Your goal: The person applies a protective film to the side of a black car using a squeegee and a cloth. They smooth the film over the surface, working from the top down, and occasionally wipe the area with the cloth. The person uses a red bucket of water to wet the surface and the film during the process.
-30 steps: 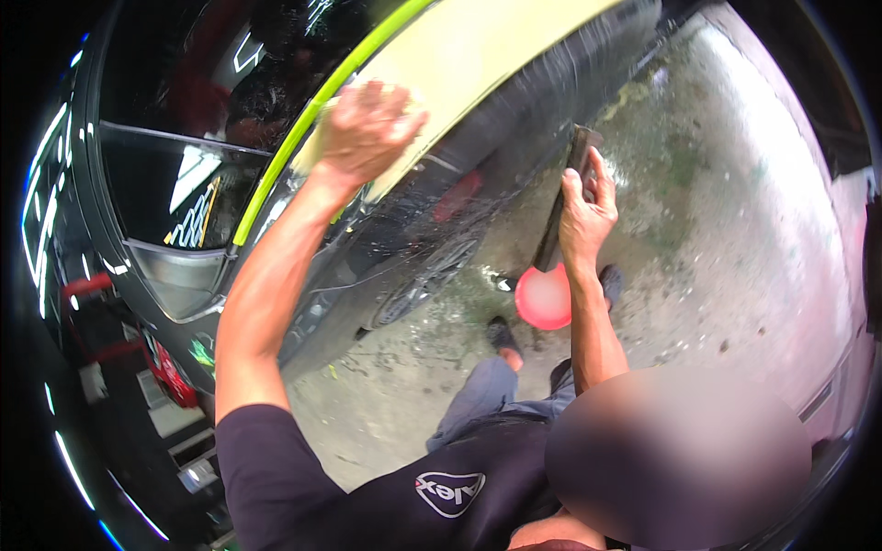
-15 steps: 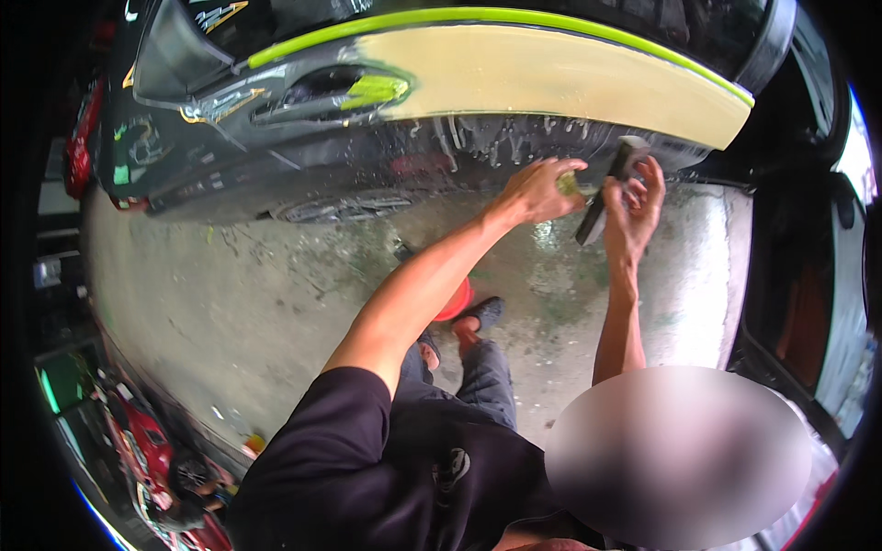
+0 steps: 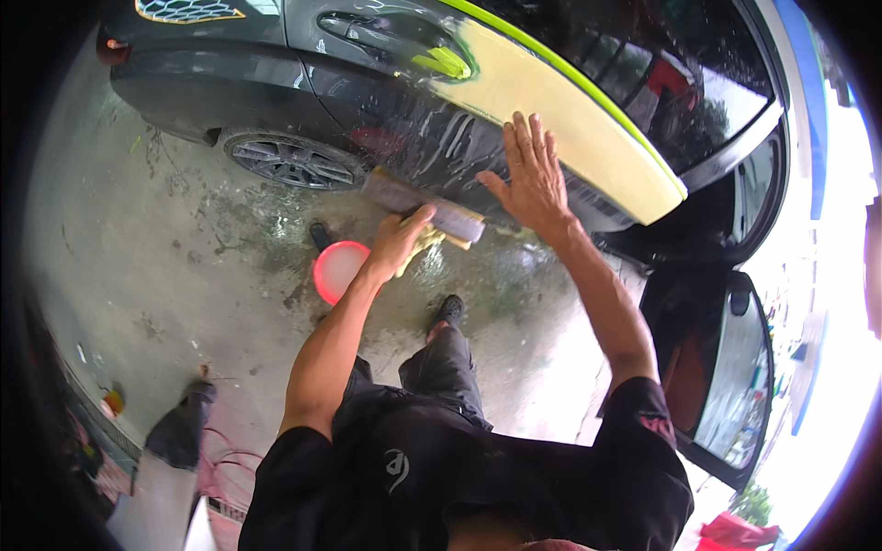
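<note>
My left hand (image 3: 400,241) grips a long grey sanding block (image 3: 436,211), tilted above the wet floor. A crumpled yellow cloth or sponge (image 3: 421,250) is bunched in the same hand under the block; its exact kind is unclear. My right hand (image 3: 535,174) is open and flat, fingers together and thumb out, over the lower edge of the beige filler-coated panel (image 3: 588,129) on a dark grey car door (image 3: 413,119). Whether the palm touches the panel cannot be told. Whitish drips run down the door below it.
A red bucket (image 3: 338,273) of cloudy liquid stands on the floor left of my legs. The car's wheel (image 3: 294,161) is beyond it. At the right another car door (image 3: 712,367) stands open. A pinkish hose (image 3: 230,468) lies at the lower left.
The sanding block has passed from my right hand to my left, which also keeps the yellow piece. My right hand has opened flat near the panel. The view has turned, showing the bucket fully.
</note>
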